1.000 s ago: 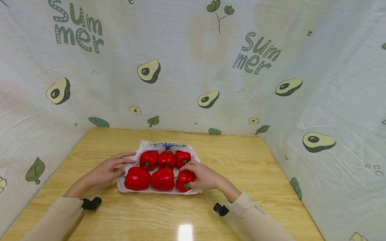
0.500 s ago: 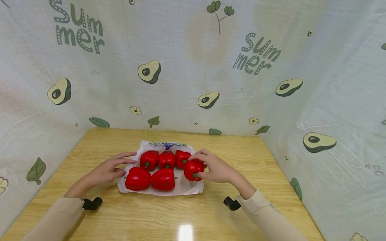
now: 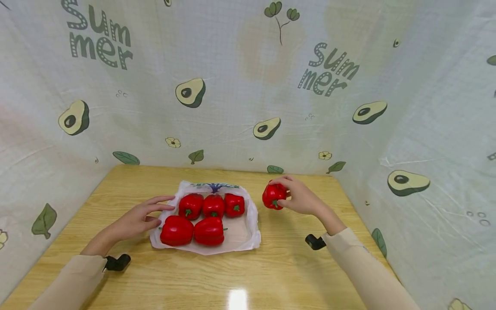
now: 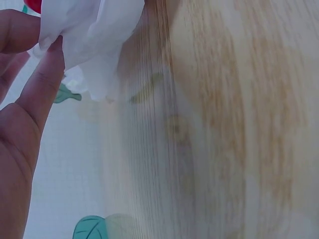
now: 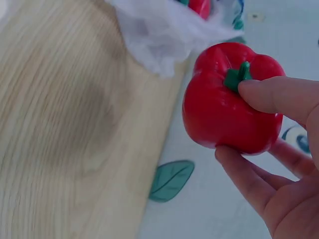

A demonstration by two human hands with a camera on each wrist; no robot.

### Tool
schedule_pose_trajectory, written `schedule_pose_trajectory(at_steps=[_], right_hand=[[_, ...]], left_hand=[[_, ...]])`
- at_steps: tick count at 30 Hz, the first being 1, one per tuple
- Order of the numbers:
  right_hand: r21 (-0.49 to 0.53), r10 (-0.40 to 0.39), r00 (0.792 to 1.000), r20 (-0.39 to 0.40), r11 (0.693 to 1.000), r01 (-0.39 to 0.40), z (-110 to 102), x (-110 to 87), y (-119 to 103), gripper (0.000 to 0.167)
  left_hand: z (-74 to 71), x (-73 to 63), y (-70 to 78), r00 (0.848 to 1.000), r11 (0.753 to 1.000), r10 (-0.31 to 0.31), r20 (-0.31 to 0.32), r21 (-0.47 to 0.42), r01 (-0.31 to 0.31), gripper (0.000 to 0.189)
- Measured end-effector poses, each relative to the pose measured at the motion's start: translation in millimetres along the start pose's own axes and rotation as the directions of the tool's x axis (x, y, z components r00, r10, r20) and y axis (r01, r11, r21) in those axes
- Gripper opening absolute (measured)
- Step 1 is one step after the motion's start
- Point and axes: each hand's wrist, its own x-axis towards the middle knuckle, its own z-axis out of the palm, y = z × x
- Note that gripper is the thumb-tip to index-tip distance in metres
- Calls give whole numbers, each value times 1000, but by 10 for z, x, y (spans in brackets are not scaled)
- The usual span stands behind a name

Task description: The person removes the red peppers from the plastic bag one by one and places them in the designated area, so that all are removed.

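With my left hand (image 3: 135, 220) I'm touching the left side of the white bag (image 3: 239, 237), fingers apart; farther right, my right hand (image 3: 302, 198) is reaching out, pinching a glossy red, green-stemmed pepper (image 3: 271, 197) above the tabletop (image 3: 174, 275).

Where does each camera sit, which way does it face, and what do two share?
Head: worn on the head, facing forward and down at the table, white wrapper and patterned cloth; left hand, right hand and both sleeves show.
Left wrist: on that wrist, looking along the left hand at the wrapper's edge; part of that hand shows.
Right wrist: on that wrist, looking at the red pepper the right hand holds; part of that hand shows.
Head and right wrist share that held pepper.
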Motion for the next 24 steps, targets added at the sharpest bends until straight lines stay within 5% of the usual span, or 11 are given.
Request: schedule_pose_trajectory(at_steps=[16, 24], right_hand=[[-16, 151, 989, 2, 988, -151, 132, 164, 638, 53], [-28, 190, 981, 40, 982, -189, 221, 195, 779, 55]], left_hand=[[-4, -8, 53, 1000, 1000, -11, -1, 2, 11, 50], [-6, 16, 42, 1000, 1000, -9, 4, -2, 9, 52]])
